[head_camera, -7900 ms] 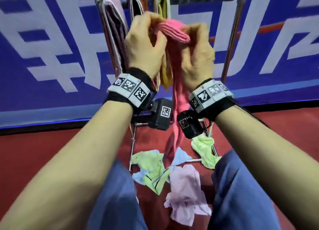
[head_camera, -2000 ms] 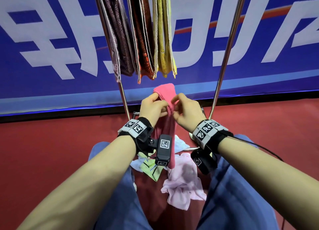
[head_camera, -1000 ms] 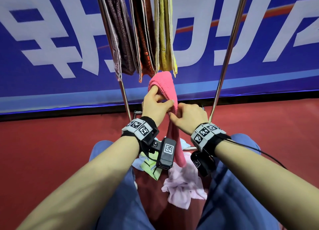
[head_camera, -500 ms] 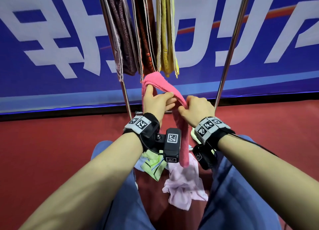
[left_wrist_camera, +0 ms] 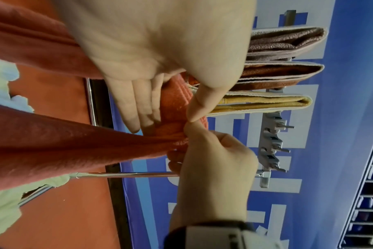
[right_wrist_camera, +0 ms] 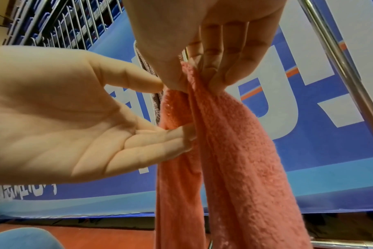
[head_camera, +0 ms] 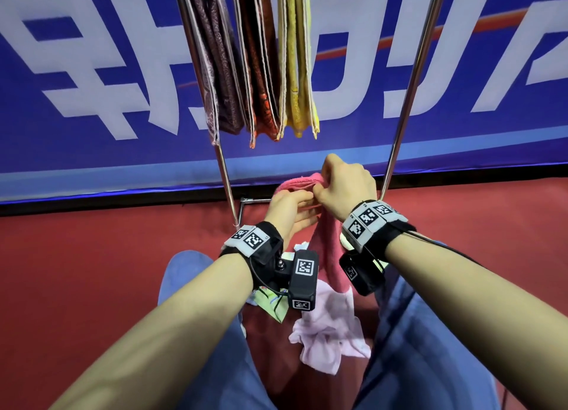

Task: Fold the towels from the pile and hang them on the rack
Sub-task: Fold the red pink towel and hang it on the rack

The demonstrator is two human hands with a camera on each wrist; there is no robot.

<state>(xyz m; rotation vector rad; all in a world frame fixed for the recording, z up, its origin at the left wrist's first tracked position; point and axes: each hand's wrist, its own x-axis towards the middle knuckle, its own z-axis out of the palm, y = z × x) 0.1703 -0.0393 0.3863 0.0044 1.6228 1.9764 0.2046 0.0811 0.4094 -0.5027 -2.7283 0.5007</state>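
A pink towel (head_camera: 296,184) hangs doubled over between my two hands, below the rack (head_camera: 403,111); its tails (right_wrist_camera: 234,168) drop toward the floor. My right hand (head_camera: 319,191) pinches the top of the fold between thumb and fingers (right_wrist_camera: 215,74). My left hand (head_camera: 302,205) lies beside it with straight fingers (right_wrist_camera: 177,141) touching the towel's side, palm open. Three folded towels hang on the rack above: maroon (head_camera: 212,71), orange-brown (head_camera: 261,71) and yellow (head_camera: 296,71).
On the red floor between my knees lies the pile: a pale pink towel (head_camera: 327,332), a green one (head_camera: 272,305) and bits of light blue. The rack's base bar (head_camera: 255,200) is just behind my hands. A blue banner wall (head_camera: 92,71) stands behind.
Both hands have come down with the pink towel, away from the hanging towels' lower edges. The right hand now pinches the fold from above; the left hand's fingers have straightened.
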